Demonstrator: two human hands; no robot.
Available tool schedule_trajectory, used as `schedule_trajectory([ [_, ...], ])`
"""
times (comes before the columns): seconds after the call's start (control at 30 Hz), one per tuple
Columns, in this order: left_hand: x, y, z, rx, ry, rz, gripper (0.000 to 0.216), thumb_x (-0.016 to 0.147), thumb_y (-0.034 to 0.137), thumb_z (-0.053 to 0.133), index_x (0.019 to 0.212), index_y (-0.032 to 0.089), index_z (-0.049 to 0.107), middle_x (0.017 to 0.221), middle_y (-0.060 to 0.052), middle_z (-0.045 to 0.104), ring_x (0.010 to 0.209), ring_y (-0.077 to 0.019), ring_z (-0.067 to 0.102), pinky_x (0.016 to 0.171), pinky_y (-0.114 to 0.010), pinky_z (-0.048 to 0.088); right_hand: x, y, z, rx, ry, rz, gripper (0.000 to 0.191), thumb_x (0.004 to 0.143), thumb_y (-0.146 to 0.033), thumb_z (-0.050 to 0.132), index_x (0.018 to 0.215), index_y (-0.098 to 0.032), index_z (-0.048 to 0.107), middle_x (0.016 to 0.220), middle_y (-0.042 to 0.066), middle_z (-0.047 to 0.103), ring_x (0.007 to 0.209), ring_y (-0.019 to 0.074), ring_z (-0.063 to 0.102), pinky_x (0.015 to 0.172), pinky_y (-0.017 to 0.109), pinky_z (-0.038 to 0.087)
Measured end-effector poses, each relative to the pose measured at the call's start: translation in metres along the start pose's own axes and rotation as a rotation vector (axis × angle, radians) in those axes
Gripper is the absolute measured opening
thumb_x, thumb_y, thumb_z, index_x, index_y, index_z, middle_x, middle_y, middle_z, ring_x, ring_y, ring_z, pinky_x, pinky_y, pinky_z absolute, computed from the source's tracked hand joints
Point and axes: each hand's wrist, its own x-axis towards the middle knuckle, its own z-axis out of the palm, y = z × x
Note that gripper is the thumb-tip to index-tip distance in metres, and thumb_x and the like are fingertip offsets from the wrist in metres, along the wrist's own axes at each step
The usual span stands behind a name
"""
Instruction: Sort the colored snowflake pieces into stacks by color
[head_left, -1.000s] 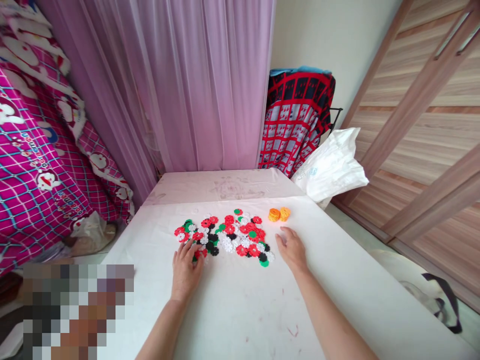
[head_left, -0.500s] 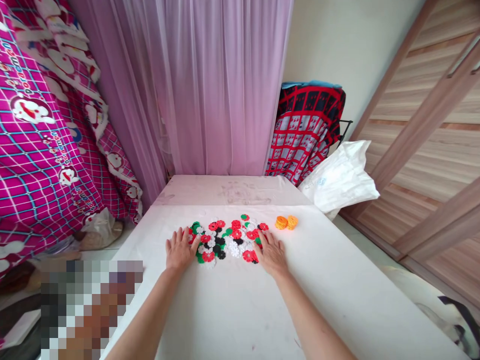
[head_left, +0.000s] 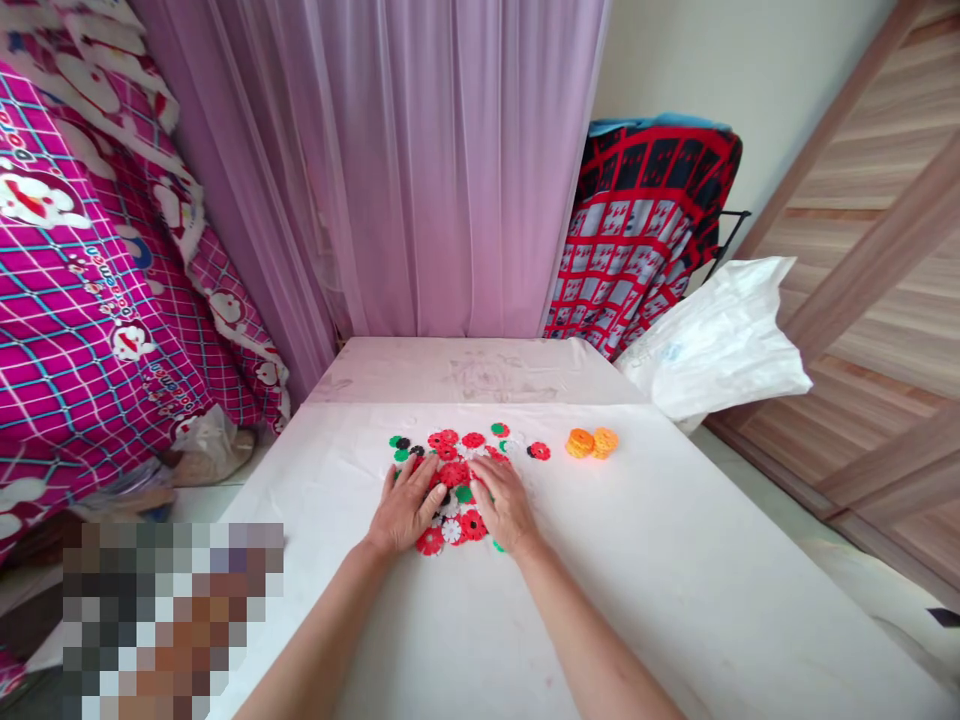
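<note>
From my feed: left hand (head_left: 405,510) and right hand (head_left: 505,506), fingers loosely extended, flank and touch the flower-shaped discs (head_left: 454,474), between the table's (head_left: 615,580) side edges. Orange discs (head_left: 579,444) stacked toward right edge. Curtain (head_left: 450,180) beyond far edge.

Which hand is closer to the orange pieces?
Right. The right hand is on the colorful discs, left of the orange pieces and nearer the camera; the left hand is farther left, across the discs.
</note>
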Motion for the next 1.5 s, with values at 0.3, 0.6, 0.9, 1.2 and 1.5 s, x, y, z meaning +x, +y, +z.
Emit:
schedule_trajectory([
  [0.3, -0.05, 0.01, 0.007, 0.148, 0.114, 0.271, 0.06, 0.09, 0.057, 0.047, 0.147, 0.039, 0.036, 0.161, -0.006, 0.025, 0.146, -0.0347, 0.025, 0.114, -0.06, 0.025, -0.012, 0.054, -0.017, -0.211, 0.328, 0.354, 0.034, 0.088, -0.032, 0.046, 0.111, -0.02, 0.068, 0.125, 0.014, 0.064, 0.119, 0.0292, 0.055, 0.105, 0.052, 0.038],
  [0.6, -0.044, 0.016, 0.012, 0.114, 0.241, 0.172, 0.054, 0.09, 0.049, 0.052, 0.141, 0.032, 0.049, 0.156, -0.01, 0.035, 0.142, -0.0327, 0.034, 0.114, -0.056, 0.029, -0.002, 0.049, -0.012, 0.153, 0.301, 0.206, 0.038, 0.095, -0.036, 0.037, 0.113, -0.021, 0.067, 0.12, 0.01, 0.067, 0.113, 0.0203, 0.061, 0.1, 0.036, 0.047],
  [0.9, -0.018, 0.008, 0.018, -0.016, 0.336, -0.246, 0.055, 0.092, 0.048, 0.045, 0.142, 0.024, 0.047, 0.153, -0.014, 0.039, 0.143, -0.033, 0.03, 0.114, -0.06, 0.024, 0.029, 0.07, -0.006, -0.31, 0.075, 0.401, 0.047, 0.093, -0.036, 0.041, 0.13, -0.014, 0.058, 0.141, 0.019, 0.05, 0.131, 0.0299, 0.045, 0.11, 0.048, 0.034],
  [1.2, 0.038, -0.01, 0.011, -0.017, 0.304, -0.34, 0.061, 0.092, 0.053, 0.043, 0.14, 0.016, 0.049, 0.153, -0.018, 0.038, 0.143, -0.0334, 0.031, 0.116, -0.055, 0.025, 0.058, 0.067, 0.0, -0.318, -0.067, 0.409, 0.044, 0.095, -0.034, 0.04, 0.134, -0.022, 0.057, 0.147, 0.011, 0.046, 0.136, 0.0264, 0.039, 0.114, 0.049, 0.025],
  [1.5, 0.03, -0.016, 0.004, -0.206, 0.165, -0.021, 0.051, 0.098, 0.045, 0.03, 0.135, 0.02, 0.055, 0.141, -0.009, 0.055, 0.135, -0.0225, 0.047, 0.115, -0.046, 0.033, 0.038, 0.063, 0.001, -0.076, -0.004, 0.329, 0.043, 0.097, -0.032, 0.031, 0.121, -0.021, 0.065, 0.126, 0.007, 0.065, 0.116, 0.0169, 0.06, 0.101, 0.034, 0.046],
])
